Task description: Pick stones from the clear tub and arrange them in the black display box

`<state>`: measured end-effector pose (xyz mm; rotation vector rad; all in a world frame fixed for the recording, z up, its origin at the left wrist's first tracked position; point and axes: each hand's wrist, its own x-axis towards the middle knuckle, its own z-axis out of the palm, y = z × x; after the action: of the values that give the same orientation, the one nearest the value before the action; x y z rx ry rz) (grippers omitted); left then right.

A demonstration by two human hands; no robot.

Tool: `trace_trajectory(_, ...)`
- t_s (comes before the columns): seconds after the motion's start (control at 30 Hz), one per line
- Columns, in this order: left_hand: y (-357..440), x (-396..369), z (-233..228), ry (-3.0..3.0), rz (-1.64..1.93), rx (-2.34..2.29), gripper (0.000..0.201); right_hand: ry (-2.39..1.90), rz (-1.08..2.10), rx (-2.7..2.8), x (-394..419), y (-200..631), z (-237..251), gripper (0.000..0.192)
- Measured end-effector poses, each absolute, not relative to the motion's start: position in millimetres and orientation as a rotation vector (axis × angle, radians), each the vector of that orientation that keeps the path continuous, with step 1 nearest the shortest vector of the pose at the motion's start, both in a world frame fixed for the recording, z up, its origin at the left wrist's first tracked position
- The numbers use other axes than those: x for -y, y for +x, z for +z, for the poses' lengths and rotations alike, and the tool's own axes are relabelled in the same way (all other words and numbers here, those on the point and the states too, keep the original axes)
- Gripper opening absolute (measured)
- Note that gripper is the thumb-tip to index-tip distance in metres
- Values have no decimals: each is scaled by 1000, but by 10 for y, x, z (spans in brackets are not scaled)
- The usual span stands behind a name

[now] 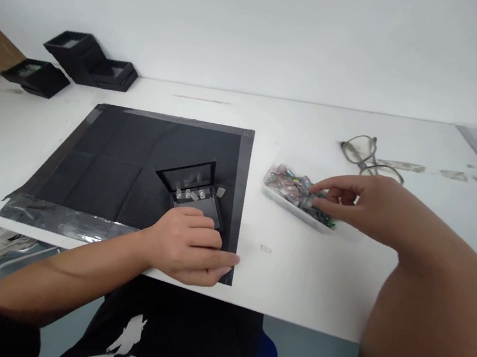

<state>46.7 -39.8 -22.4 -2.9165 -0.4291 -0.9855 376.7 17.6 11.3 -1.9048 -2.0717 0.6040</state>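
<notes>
My right hand (366, 203) reaches over a clear plastic box (295, 208) full of small shiny, mixed-colour pieces (288, 182). Its thumb and forefinger are a little apart, their tips at the pieces, and the other fingers are curled. My left hand (190, 246) rests at the front of a black mat (99, 161), fingers curled in; anything inside them is hidden. Just beyond it, a small black case (188, 175) stands with its lid raised. Several small clear pieces (190, 195) lie in the case along its hinge side, and one clear piece (220, 192) is on the mat beside it.
A small clear piece (266, 248) lies on the white table (296, 273) between mat and edge. Eyeglasses (364, 154) rest behind the box. Black boxes (78, 57) are stacked at the back left, with another black box (36, 77) beside them. A white wall rises behind.
</notes>
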Motion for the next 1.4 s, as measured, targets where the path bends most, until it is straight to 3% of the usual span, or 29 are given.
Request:
trace_trajectory(0.17, 488, 428, -215, -2995, -986, 405, 18, -2113, 705, 2085, -183, 3681, 92, 23)
trace_trajectory(0.47, 495, 435, -163, -2991, -1087, 367, 17, -2056, 680, 2125, -197, 3610, 117, 18)
trace_trajectory(0.7, 486, 440, -172, -2992, -1077, 369, 16, -1881, 578, 1988, -175, 3709, 164, 33)
trace_trajectory(1.03, 472, 399, -190, -3104, -976, 374, 11, -1737, 391, 1794, -160, 3777, 190, 19)
trace_trajectory(1.4, 458, 435, -164, -3066, -955, 334, 14, -1109, 985, 1560, -128, 3672, 194, 8)
